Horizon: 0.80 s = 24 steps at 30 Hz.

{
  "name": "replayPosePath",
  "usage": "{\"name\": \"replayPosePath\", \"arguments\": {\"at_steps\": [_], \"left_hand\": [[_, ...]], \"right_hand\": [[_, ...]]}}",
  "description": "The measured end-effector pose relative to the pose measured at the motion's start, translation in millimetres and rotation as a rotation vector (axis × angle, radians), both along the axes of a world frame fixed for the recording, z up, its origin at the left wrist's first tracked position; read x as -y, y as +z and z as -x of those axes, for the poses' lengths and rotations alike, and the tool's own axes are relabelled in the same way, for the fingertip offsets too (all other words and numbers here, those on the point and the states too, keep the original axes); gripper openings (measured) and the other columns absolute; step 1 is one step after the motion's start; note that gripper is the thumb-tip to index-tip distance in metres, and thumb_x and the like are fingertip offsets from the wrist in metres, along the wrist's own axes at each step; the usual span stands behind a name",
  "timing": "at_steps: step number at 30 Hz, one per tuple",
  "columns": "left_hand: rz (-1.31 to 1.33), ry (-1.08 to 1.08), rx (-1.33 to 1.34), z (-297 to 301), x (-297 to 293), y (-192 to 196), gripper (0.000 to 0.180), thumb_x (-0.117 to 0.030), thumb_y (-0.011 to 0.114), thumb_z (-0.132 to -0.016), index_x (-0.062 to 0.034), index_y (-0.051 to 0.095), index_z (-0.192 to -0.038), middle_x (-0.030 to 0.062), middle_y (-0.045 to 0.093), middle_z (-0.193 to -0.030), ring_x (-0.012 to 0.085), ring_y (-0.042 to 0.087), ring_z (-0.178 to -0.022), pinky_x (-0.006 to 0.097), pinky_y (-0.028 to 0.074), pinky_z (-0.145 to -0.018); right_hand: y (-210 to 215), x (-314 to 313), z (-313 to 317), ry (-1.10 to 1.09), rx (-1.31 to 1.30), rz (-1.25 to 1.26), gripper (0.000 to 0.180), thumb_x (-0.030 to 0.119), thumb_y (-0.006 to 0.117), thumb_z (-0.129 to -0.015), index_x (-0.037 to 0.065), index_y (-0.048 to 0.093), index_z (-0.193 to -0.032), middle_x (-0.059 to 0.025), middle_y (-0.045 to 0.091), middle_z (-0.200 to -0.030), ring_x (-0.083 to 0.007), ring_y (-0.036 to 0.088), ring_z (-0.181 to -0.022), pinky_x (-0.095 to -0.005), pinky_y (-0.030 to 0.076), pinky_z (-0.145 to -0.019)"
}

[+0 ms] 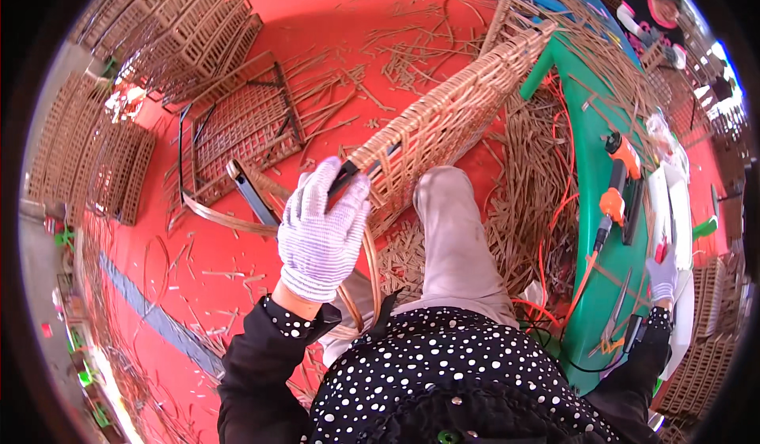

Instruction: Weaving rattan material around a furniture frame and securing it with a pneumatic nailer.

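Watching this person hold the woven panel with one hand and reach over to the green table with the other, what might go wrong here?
The left hand alone grips the corner of the woven panel, which leans tilted over the knee, so it might slip or tip. The right hand reaches among tools on the green table, near pliers and an orange power tool, so it could get nicked. The orange cable and loose strips underfoot could snag a foot.
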<state>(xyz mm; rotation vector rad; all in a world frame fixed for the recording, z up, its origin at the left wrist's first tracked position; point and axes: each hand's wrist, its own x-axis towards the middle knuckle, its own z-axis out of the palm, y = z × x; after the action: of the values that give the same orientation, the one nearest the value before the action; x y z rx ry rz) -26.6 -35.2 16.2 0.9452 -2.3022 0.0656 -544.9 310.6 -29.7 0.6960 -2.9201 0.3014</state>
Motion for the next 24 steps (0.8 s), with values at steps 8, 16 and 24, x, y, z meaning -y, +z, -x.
{"name": "replayPosePath", "arguments": {"at_steps": [8, 16, 24], "left_hand": [[-0.505, -0.047, -0.377, 5, 15, 17, 0.011, -0.010, 0.061, -0.080, -0.0007, 0.063, -0.086, 0.0120, 0.062, -0.079, 0.0246, 0.061, -0.066, 0.029, 0.048, -0.062], [-0.705, -0.086, -0.456, 4, 24, 16, 0.015, -0.012, 0.059, -0.084, 0.0008, 0.063, -0.092, 0.0105, 0.064, -0.076, 0.0129, 0.061, -0.068, 0.025, 0.047, -0.063], [-0.700, -0.073, -0.432, 4, 20, 15, 0.017, -0.014, 0.059, -0.084, 0.0007, 0.063, -0.092, 0.0086, 0.063, -0.074, 0.0117, 0.059, -0.067, 0.024, 0.046, -0.064]], "right_hand": [[73, 270, -186, 1.191, -0.488, 0.143, 0.059, 0.031, 0.071, -0.060, 0.011, 0.048, -0.110, -0.0091, 0.051, -0.103, -0.0285, 0.049, -0.099, -0.0408, 0.036, -0.087], [65, 342, -264, 1.575, -0.531, 0.162, 0.069, 0.041, 0.070, -0.056, 0.011, 0.047, -0.114, -0.0082, 0.046, -0.107, -0.0258, 0.043, -0.104, -0.0445, 0.030, -0.091], [62, 350, -271, 1.637, -0.536, 0.077, 0.078, 0.043, 0.072, -0.052, 0.011, 0.047, -0.118, -0.0100, 0.047, -0.111, -0.0295, 0.045, -0.105, -0.0451, 0.033, -0.091]]}}
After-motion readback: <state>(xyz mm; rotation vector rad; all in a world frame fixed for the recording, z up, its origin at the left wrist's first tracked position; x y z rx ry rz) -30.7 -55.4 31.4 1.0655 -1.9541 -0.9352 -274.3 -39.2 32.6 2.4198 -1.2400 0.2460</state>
